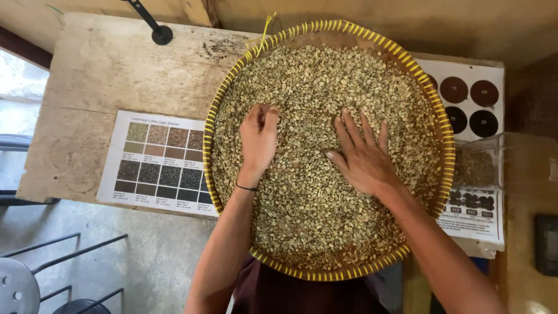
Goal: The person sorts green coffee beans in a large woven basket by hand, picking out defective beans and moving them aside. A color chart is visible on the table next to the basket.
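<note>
A wide round woven basket tray with a yellow rim (pixel 224 99) lies on a wooden table and is filled with pale green unroasted coffee beans (pixel 308 81). My left hand (pixel 258 139) rests on the beans at the tray's left middle, its fingers curled together as if pinching beans; I cannot tell whether it holds any. A thin dark band circles that wrist. My right hand (pixel 361 152) lies flat on the beans near the centre, fingers spread apart.
A printed chart of coffee colour swatches (pixel 157 163) lies left of the tray on the worn wooden table (pixel 99 75). Right of the tray are a sheet with dark round discs (pixel 471 99), a clear plastic container (pixel 500 163) and another printed sheet (pixel 474 212). Metal stools (pixel 35 279) stand below left.
</note>
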